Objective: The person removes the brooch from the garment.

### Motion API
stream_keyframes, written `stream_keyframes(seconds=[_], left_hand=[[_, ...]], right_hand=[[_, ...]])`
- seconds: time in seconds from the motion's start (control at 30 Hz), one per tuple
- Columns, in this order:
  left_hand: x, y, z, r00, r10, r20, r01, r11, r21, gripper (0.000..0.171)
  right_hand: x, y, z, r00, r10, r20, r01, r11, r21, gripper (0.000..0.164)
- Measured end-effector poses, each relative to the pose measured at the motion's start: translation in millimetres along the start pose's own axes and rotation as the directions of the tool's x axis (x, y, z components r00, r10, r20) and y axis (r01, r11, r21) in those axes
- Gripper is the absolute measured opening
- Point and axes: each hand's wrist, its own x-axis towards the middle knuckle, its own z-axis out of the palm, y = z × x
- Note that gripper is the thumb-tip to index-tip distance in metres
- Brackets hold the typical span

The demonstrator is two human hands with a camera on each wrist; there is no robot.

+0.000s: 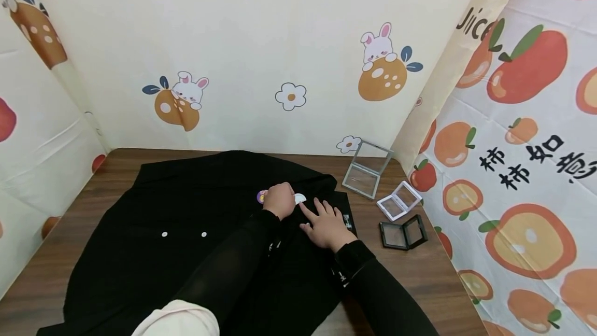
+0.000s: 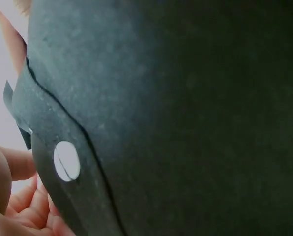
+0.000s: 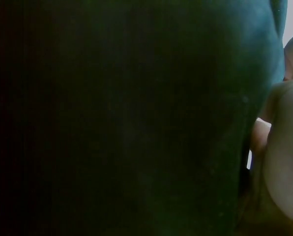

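Note:
A black button-up garment (image 1: 186, 196) lies spread over the table, with white buttons (image 1: 164, 234) on it. In the head view my left hand (image 1: 280, 200) is bunched into curled fingers over its upper right part and grips at the cloth; the fingertips are hidden there. A small round purple badge (image 1: 261, 196) shows just left of that hand, and a white rounded piece (image 1: 300, 198) peeks out on its right. My right hand (image 1: 328, 225) rests on the cloth with spread fingers. Black fabric with a white button (image 2: 67, 161) blocks much of the left wrist view, beside curled fingers (image 2: 31, 209).
Three hinged square frames with clear panels stand unfolded at the right: a grey one (image 1: 368, 170), a white one (image 1: 399, 201) and a black one (image 1: 403, 233). The brown wooden table (image 1: 406, 284) meets printed cloth walls (image 1: 289, 30) behind and at both sides.

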Motion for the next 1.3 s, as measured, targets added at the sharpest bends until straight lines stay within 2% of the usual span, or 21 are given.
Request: stream_keyframes(seconds=[0.13, 0.33, 0.57, 0.7, 0.83, 1.03, 1.3], left_hand=[[0.0, -0.7, -1.3, 1.0, 0.0, 0.023, 0.001, 0.998, -0.058, 0.008], [-2.4, 0.8, -1.5, 1.0, 0.017, 0.017, -0.016, 0.999, -0.033, 0.008], [0.6, -1.7, 8.0, 0.997, 0.072, -0.011, -0.071, 0.995, 0.07, 0.008], [2.7, -3.0, 13.4, 0.992, 0.125, -0.014, -0.121, 0.977, 0.174, 0.011], [3.7, -3.1, 15.0, 0.987, 0.162, -0.01, -0.155, 0.962, 0.226, 0.016], [-0.2, -2.3, 6.8, 0.99, 0.14, -0.034, -0.13, 0.971, 0.202, 0.012], [-1.3, -4.0, 1.6, 0.993, 0.115, 0.005, -0.114, 0.974, 0.194, 0.014]], right_hand=[[0, -1, -1, 1.0, 0.011, 0.008, -0.011, 1.0, -0.005, 0.062], [2, 1, 2, 1.0, 0.01, 0.008, -0.009, 1.0, -0.01, 0.062], [0, 1, 0, 1.0, 0.01, 0.014, -0.01, 1.0, -0.014, 0.062], [2, 3, 3, 1.0, 0.001, 0.003, -0.001, 1.0, -0.002, 0.063], [2, 3, 3, 1.0, 0.002, 0.0, -0.002, 1.0, -0.001, 0.062], [0, 1, 1, 1.0, -0.001, -0.006, 0.001, 1.0, 0.011, 0.062], [-1, 2, 3, 1.0, -0.006, -0.015, 0.006, 1.0, 0.003, 0.062]])
